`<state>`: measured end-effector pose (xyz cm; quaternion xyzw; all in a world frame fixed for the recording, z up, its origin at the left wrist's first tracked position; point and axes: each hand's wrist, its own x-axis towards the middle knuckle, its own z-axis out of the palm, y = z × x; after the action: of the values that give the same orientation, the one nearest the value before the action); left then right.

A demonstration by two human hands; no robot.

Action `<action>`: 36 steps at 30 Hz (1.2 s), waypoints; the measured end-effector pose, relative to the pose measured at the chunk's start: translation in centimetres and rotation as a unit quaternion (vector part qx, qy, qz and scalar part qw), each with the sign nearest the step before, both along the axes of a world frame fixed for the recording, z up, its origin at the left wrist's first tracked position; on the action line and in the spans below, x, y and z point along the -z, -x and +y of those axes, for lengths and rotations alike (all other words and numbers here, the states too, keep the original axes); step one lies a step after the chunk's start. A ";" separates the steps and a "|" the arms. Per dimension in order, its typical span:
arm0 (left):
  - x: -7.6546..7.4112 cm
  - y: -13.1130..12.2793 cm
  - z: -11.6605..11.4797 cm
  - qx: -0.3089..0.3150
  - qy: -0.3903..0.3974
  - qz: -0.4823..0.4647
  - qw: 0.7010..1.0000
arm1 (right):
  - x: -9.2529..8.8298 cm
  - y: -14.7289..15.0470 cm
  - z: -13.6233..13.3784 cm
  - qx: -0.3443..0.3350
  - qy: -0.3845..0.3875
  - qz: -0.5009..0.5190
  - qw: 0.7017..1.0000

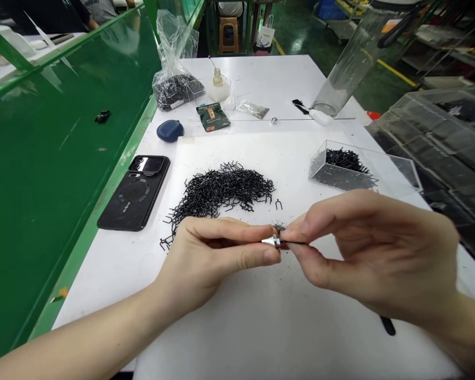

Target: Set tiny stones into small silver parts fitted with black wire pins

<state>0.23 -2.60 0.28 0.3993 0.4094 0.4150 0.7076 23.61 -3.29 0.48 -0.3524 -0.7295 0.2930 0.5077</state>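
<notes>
Between the thumb and forefinger of my left hand [217, 253] is a small silvery metal piece with a tapered end [269, 241]. My right hand [364, 258] pinches a thin black part [295, 242], whose end meets the metal piece. Whether the two are joined I cannot tell. Just beyond my left hand lies a heap of small black forked parts [225, 190], with one fork [278, 203] lying apart at its right side. A patch of tiny dark bits [279, 228] shows on the white surface behind my fingertips.
A clear box of black parts [344, 161] stands beyond my right hand. To the left lies a black phone [134, 192], with a blue case [170, 130] behind it. Farther back are a green packet [213, 116], a plastic bag [176, 87] and a tall clear bottle [346, 63].
</notes>
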 end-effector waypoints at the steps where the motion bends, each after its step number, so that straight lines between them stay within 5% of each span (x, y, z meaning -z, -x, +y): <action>1: 0.0 0.0 0.0 0.004 -0.001 -0.006 1.000 | 0.0 0.0 0.1 -0.007 0.003 0.006 1.000; 36: 0.2 -0.4 0.4 -0.001 -0.024 -0.051 0.998 | 0.4 0.2 1.0 -0.027 0.024 0.066 0.997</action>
<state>0.60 -2.24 0.11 0.3941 0.3629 0.4452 0.7174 23.44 -2.29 0.06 -0.3247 -0.6966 0.3465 0.5378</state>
